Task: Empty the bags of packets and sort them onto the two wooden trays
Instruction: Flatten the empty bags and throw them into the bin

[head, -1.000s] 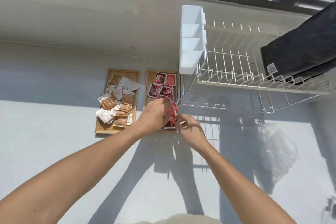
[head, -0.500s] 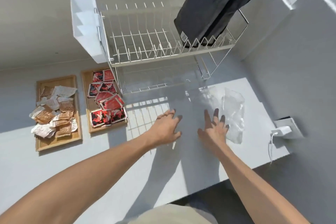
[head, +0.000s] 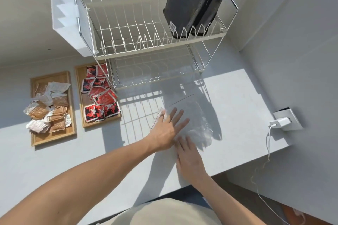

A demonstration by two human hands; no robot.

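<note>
Two wooden trays lie at the left of the white counter. The left tray [head: 35,139] holds several brown and white packets [head: 54,107]. The right tray [head: 79,86] holds several red and black packets [head: 101,97]. A clear plastic bag [head: 196,115] lies flat on the counter in front of the dish rack. My left hand [head: 167,129] rests palm down on the bag's left part, fingers spread. My right hand [head: 190,155] lies flat at the bag's near edge, fingers extended onto it. No packets show inside the bag.
A two-tier white wire dish rack [head: 157,42] stands behind the bag, with a white cutlery holder [head: 64,16] on its left side and a black bag [head: 197,0] on its top tier. A wall socket with charger [head: 282,121] and cable is at right. The counter edge [head: 237,165] runs near my body.
Both hands left the red-packet tray and moved right onto the clear bag. The view turned right, so the trays now sit at the left.
</note>
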